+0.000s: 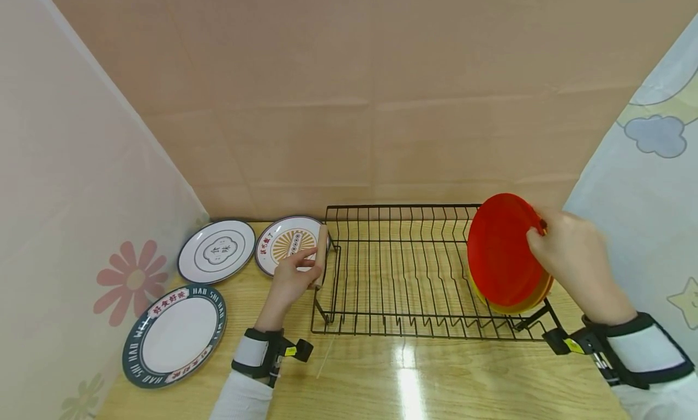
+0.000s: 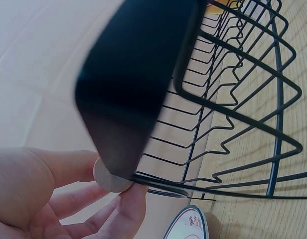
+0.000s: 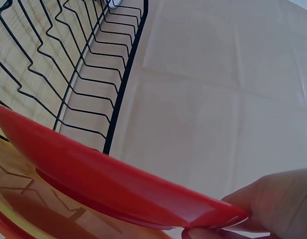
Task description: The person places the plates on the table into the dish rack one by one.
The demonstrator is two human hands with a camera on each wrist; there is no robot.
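My right hand (image 1: 572, 262) pinches the rim of a red plate (image 1: 501, 250) at the right end of a black wire dish rack (image 1: 403, 332). In the right wrist view, thumb and fingers hold the edge of the tilted red plate. Just behind it stand a yellow plate (image 3: 14, 209) and an orange-red one (image 3: 0, 221), partly hidden. My left hand (image 1: 289, 286) grips the wooden handle (image 1: 322, 250) at the rack's left end. Its round end shows between thumb and fingers in the left wrist view.
Left of the rack lie a white plate with a yellow sunburst (image 1: 278, 232), a white plate with a grey emblem (image 1: 196, 250) and a plate with a dark lettered rim (image 1: 133, 353). Cloth walls (image 1: 371, 105) surround the wooden table (image 1: 371, 383).
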